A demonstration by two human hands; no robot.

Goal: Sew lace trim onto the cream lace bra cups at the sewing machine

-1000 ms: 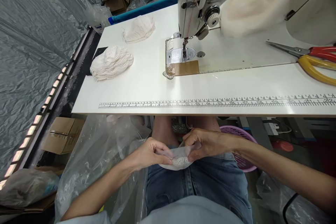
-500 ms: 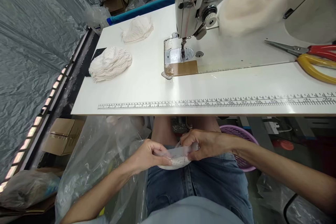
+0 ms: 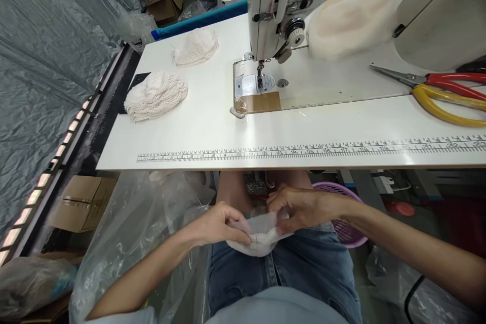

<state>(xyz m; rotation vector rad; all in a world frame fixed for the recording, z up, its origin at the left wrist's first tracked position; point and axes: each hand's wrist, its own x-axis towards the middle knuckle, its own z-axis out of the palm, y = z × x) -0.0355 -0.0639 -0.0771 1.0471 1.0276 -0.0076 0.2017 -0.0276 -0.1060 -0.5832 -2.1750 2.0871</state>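
Over my lap, a small white piece of sheer, lace-like fabric (image 3: 258,240) is stretched between my two hands. My left hand (image 3: 224,225) pinches its left edge between thumb and fingers. At the right edge my right hand (image 3: 298,210) grips it, thumb below and fingers curled above. Part of the cloth is hidden behind the fingers. Above, on the white table (image 3: 190,136), lies a stack of white knitted pieces (image 3: 155,96), with a thinner white fabric pile (image 3: 197,46) behind it.
A sewing machine (image 3: 261,68) stands on the table. To its right lie scissors with red and yellow handles (image 3: 429,83). Whitish cloth (image 3: 349,20) sits under the machine arm. A printed ruler (image 3: 304,151) follows the front edge. Below are a purple basket (image 3: 351,233) and clear plastic (image 3: 152,223).
The white fabric is spread more open and hangs a little lower between my hands. My view has shifted slightly, moving the table and scissors leftward in the picture.
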